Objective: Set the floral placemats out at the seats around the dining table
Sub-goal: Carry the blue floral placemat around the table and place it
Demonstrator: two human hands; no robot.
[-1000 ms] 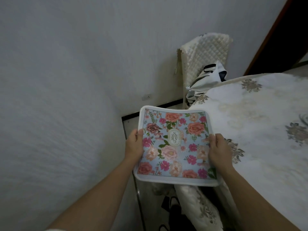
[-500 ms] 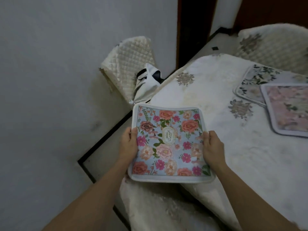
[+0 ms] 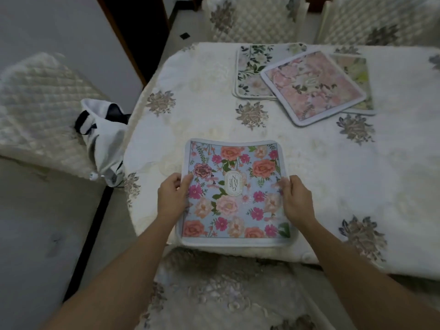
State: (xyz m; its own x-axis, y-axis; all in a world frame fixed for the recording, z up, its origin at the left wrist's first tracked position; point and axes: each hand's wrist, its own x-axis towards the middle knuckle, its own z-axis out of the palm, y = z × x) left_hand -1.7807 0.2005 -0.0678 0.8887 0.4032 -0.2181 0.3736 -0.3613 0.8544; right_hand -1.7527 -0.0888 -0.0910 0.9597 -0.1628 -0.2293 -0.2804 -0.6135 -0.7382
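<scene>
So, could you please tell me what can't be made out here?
Head view:
- Pile of mats: the pink mat on top hides how many there are.
- Left hand and right hand: fingers hidden under the blue mat.
- Far chairs: cut off by the top edge.

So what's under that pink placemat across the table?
Two other mats stick out from beneath the pink placemat: a green-leafed placemat on its left and a yellowish placemat on its right. Their overlapped parts, and anything else beneath, are hidden.
</scene>
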